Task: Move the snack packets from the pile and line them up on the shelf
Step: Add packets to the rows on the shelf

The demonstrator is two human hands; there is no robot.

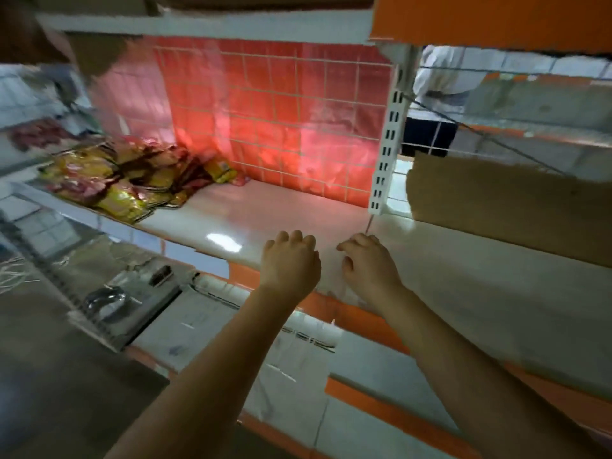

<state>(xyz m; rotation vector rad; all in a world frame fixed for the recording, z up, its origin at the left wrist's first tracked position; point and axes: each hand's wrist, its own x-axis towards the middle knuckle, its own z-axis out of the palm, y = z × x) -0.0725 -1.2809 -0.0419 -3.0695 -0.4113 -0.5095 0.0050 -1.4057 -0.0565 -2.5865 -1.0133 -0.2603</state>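
A pile of yellow and red snack packets [129,177] lies at the left end of the white shelf [265,210], reaching back to the red wire-grid panel. My left hand [289,263] hovers over the shelf's front edge with loosely curled fingers and holds nothing. Just to its right, my right hand [367,263] also hangs over the front edge, fingers loosely curled and empty. Both hands are well to the right of the pile and apart from it.
A red back panel with a wire grid [281,120] closes the shelf's rear. A white slotted upright [385,154] stands at the right, with a cardboard sheet [510,207] beyond it. Another shelf [205,24] hangs overhead. Lower shelves with orange edging [364,399] lie below.
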